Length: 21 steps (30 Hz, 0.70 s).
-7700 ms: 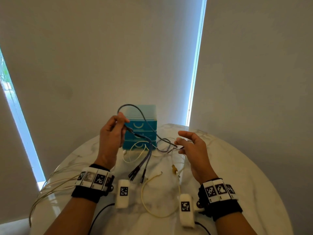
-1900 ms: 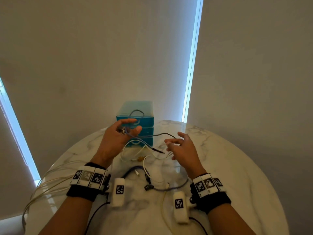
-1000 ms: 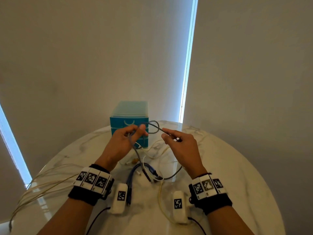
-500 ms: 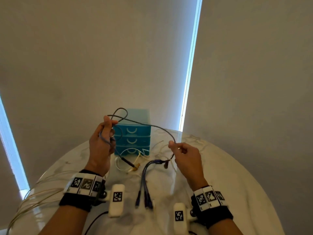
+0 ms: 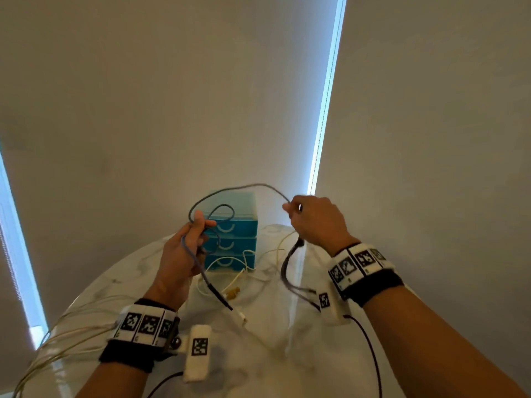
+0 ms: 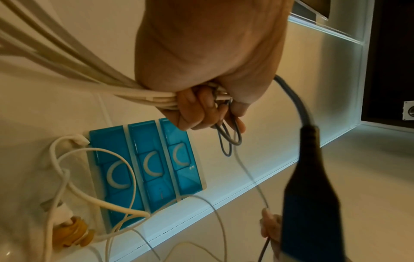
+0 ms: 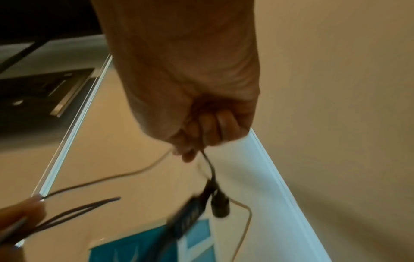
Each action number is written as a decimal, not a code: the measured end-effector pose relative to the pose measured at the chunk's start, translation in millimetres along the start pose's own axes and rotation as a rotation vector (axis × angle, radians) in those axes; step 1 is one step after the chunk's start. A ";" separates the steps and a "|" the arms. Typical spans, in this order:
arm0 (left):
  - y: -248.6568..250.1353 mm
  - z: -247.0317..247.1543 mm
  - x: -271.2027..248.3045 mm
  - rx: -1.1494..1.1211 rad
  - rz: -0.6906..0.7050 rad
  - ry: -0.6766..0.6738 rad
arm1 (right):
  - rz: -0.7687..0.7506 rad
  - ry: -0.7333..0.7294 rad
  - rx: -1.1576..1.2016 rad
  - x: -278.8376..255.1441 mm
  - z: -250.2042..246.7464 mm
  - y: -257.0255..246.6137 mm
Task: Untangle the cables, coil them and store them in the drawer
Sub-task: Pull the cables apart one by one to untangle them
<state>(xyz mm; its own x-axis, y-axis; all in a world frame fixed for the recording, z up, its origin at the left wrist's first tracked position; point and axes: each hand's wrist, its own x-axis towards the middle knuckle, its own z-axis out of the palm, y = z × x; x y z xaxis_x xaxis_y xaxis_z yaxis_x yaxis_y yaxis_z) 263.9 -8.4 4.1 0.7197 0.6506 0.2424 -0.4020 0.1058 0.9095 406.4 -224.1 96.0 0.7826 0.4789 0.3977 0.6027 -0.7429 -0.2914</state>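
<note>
Grey cable [image 5: 244,187]: lifted since a moment ago, your right hand [image 5: 319,219] pinching it higher. Your left hand [image 5: 184,254] grips its loops; coiling continues, drawers [image 5: 232,242] unopened.

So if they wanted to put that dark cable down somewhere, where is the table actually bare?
The round white marble table looks bare on its right side, beyond the right hand. It is crowded in front of the blue plastic drawer unit, where cream cables lie tangled, and at the left edge, where more cream cables hang.

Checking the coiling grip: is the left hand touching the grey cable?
Touching. The head view shows the left hand with fingers pinching loops of the grey cable.
</note>
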 end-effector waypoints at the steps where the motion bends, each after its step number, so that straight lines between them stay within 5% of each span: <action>1: 1.5 1.3 -2.5 -0.008 0.002 0.005 | 0.007 0.026 -0.062 3.1 -4.9 0.2; 3: 5.5 4.3 -6.7 -0.042 0.009 0.017 | -0.004 -0.003 -0.198 6.8 -12.7 -1.6; 5: 10.9 9.7 -10.9 -0.058 0.007 0.027 | -0.009 0.115 -0.228 10.1 -20.7 1.7; 15: 17.1 11.1 -17.5 -0.099 0.037 0.035 | 0.038 0.158 0.049 5.7 -23.4 25.8; 17: 16.9 12.1 -15.8 -0.091 0.051 0.034 | 0.064 0.055 0.345 1.2 -18.5 22.6; 19: 16.2 13.5 -16.0 -0.070 0.061 0.032 | 0.221 -0.032 0.987 -2.4 -11.4 24.1; 21: 13.9 13.7 -13.1 -0.024 0.078 0.009 | 0.368 0.065 1.510 -4.1 -7.0 27.6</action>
<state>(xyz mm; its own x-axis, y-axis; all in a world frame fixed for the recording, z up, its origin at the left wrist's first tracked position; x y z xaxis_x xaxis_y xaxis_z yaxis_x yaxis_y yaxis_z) 256.6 -25.8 18.1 0.6808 0.6642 0.3087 -0.4701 0.0731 0.8796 418.7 -249.9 92.4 0.9335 0.3326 0.1339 0.0090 0.3514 -0.9362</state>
